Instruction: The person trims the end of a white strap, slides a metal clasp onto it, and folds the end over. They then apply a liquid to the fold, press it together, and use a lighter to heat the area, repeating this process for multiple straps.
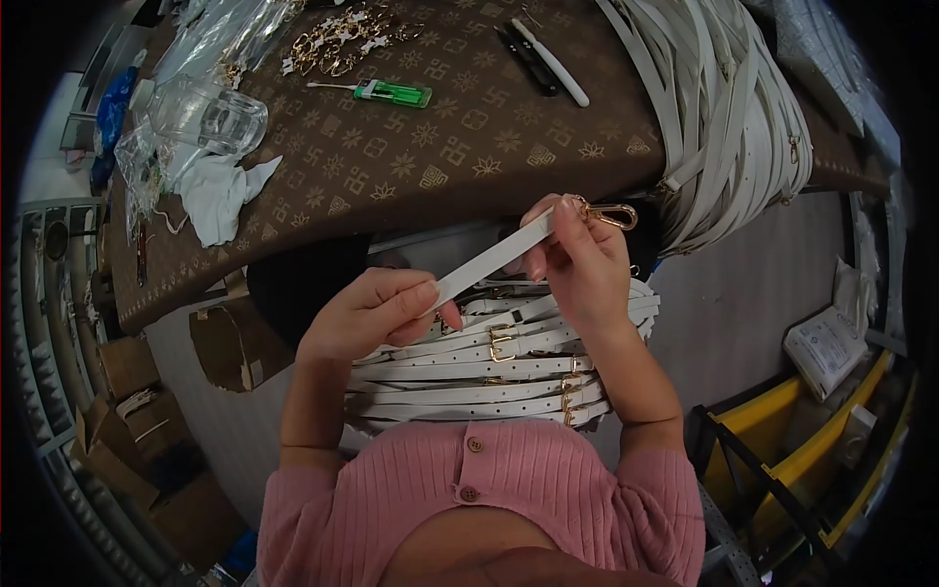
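A brown patterned cloth covers the table [489,117], and cardboard boxes [230,342] and yellow bins [812,450] stand on the floor around it. Just off the table's near edge, a white strap [494,259] stretches between the two hands, slanting up to the right. The left hand [377,308] pinches its lower end between thumb and curled fingers. The right hand [582,249] pinches the upper end, thumb pressed against bent fingers, with a gold clasp [614,216] sticking out beyond them. Below the hands, white belts [469,372] with gold buckles lie piled in front of the person. A bundle [719,117] of pale straps hangs over the table's near edge at the right. Toward the far edge lie gold fittings [337,41] and two pens [553,64]; a jar [233,122] and white cloth [217,196] are near the left edge.
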Demonstrator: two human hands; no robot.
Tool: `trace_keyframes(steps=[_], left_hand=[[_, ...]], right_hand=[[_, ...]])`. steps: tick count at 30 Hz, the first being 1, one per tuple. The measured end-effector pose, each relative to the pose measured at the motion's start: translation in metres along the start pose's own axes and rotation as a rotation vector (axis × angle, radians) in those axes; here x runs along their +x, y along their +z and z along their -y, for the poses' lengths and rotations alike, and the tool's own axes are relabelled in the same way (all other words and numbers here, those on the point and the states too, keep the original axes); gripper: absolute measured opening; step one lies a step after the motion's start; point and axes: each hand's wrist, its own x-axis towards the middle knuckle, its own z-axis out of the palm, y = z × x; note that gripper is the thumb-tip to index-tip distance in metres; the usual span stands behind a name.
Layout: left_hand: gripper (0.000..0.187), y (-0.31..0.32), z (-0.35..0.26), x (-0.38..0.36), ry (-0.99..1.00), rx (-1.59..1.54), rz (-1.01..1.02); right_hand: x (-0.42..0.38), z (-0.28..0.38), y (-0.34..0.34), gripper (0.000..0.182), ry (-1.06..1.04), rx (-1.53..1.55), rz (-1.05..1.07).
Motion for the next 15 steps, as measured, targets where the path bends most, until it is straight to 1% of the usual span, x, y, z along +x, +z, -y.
trace_keyframes(steps=[6,8,9,10,11,15], left_hand=[[0.032,0.0022,-0.0012,-0.0009,0.002,0.023,0.002],[0.032,0.0028,-0.0021,-0.0014,0.006,0.04,0.01],[0.032,0.0033,-0.0022,-0.0017,-0.001,0.044,0.002],[0.032,0.0037,-0.0022,-0.0018,-0.008,0.049,-0.006],[0.032,0.0037,-0.0018,-0.0017,-0.008,0.048,-0.006],[0.033,0.0042,-0.0004,-0.0016,-0.025,0.042,-0.027]], right_hand=[[-0.0027,0.0046,0.001,0.031,0.005,-0.01,0.016],[-0.0037,0.006,0.0031,0.02,-0.005,-0.04,-0.02],[-0.0043,0.0057,0.0033,0.02,-0.005,-0.041,-0.02],[-0.0052,0.0051,0.0035,0.016,0.02,-0.135,-0.033],[-0.0058,0.0046,0.0038,0.015,0.045,-0.229,-0.047],[-0.0059,0.0034,0.0089,0.02,0.043,-0.271,-0.033]])
